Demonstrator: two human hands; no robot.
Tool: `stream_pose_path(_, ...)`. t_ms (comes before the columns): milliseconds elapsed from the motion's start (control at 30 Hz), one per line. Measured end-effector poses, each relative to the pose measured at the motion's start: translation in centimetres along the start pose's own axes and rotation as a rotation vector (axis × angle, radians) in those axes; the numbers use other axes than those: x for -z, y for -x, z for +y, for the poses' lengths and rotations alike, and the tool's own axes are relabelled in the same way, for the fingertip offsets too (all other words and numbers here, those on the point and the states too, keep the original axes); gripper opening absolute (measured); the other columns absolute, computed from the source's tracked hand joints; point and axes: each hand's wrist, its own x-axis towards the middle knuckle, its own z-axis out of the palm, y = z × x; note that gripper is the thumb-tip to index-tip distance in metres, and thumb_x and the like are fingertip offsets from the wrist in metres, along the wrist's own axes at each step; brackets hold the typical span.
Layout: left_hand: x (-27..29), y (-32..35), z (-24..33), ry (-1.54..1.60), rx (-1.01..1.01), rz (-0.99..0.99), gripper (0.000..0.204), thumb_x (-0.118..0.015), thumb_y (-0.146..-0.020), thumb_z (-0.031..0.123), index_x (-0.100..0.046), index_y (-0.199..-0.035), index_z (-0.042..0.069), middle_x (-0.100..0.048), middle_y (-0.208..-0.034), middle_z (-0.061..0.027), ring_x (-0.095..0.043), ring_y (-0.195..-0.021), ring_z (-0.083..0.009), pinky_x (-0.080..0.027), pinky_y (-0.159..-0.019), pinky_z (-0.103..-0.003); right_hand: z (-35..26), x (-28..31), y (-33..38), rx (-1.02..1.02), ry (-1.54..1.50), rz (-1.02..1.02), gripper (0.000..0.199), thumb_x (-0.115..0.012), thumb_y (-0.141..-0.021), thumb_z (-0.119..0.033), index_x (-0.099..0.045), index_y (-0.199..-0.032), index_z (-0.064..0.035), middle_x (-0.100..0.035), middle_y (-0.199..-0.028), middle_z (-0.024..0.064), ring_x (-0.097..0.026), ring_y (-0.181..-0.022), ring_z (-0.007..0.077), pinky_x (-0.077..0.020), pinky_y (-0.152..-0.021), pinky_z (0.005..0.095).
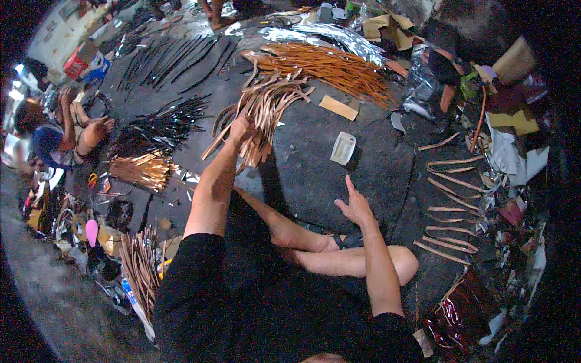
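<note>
My left hand (243, 129) reaches forward onto a loose heap of long, flat brown strips (275, 100), leather-like in look. Its fingers are closed at the near side of the heap, apparently around some strips; exactly how many is hidden. My right hand (356, 206) hovers over the dark floor with its fingers apart and nothing in it. Just beyond its fingertips lies a small white rectangular dish (344, 149). Farther off, between the heap and the dish, a flat tan piece of card (339, 107) rests on the floor.
Several strips (452, 209) lie in a spaced row at right. Orange-brown strips (327, 69) and black strips (160, 124) spread at the back and left. A bundle of brown strips (140, 260) stands near left. Another person (72, 130) sits at far left. Scraps line the right edge.
</note>
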Motion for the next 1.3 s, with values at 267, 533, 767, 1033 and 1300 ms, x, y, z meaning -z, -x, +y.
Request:
stream_pose_path(267,-4.7,0.1,4.0,-0.282,0.032,0.218,0.029,-0.06,-0.073,0.029,-0.064,-0.081,0.002,-0.065,-0.085,-0.0203,-0.063,-0.079,-0.0355,-0.049,-0.071,-0.046,0.6,0.5,0.3,0.0,0.013,0.033,0.089,-0.067,-0.078,-0.028,-0.01,-0.144,-0.0109,-0.047,-0.124,0.0288,-0.049,-0.111,0.0432,-0.04,-0.095,0.0436)
stream_pose_path(533,-2.5,-1.7,6.0,0.05,-0.008,0.339,0.032,-0.055,-0.081,0.031,-0.058,-0.093,0.002,-0.062,-0.088,-0.0252,-0.06,-0.082,-0.0399,-0.046,-0.074,-0.047,1.7,-0.2,0.2,0.03,-0.013,0.102,0.084,-0.066,-0.077,-0.029,-0.018,-0.143,-0.0085,-0.048,-0.122,0.0308,-0.048,-0.113,0.0434,-0.0384,-0.096,0.0438)
stream_pose_path(767,8.1,1.2,18.3,0.387,-0.329,-0.131,0.025,-0.052,-0.092,0.023,-0.061,-0.098,0.0,-0.059,-0.081,-0.0006,-0.051,-0.075,-0.009,-0.043,-0.066,-0.028,1.0,0.7,-0.2,0.155,-0.224,0.285,0.069,-0.064,-0.082,-0.031,-0.031,-0.138,-0.0091,-0.058,-0.112,0.0244,-0.056,-0.106,0.037,-0.0437,-0.091,0.0419)
stream_pose_path(1033,9.8,13.4,27.7,0.115,-0.278,-0.788,0.016,-0.06,-0.088,0.018,-0.06,-0.087,0.002,-0.06,-0.073,-0.0012,-0.052,-0.067,-0.0087,-0.042,-0.059,-0.025,-11.1,3.3,-1.0,0.518,-0.613,0.251,0.042,-0.053,-0.091,-0.019,-0.044,-0.13,-0.007,-0.06,-0.092,0.0089,-0.057,-0.083,0.02,-0.0461,-0.077,0.0335)
stream_pose_path(1300,3.2,10.5,18.2,0.412,-0.22,-0.843,0.01,-0.058,-0.087,0.013,-0.06,-0.09,0.003,-0.061,-0.073,-0.0012,-0.054,-0.067,-0.009,-0.043,-0.057,-0.025,1.9,9.6,-0.5,0.19,-0.578,-0.173,0.036,-0.051,-0.087,-0.006,-0.049,-0.123,-0.0022,-0.065,-0.083,0.007,-0.06,-0.077,0.0116,-0.0478,-0.073,0.0267)
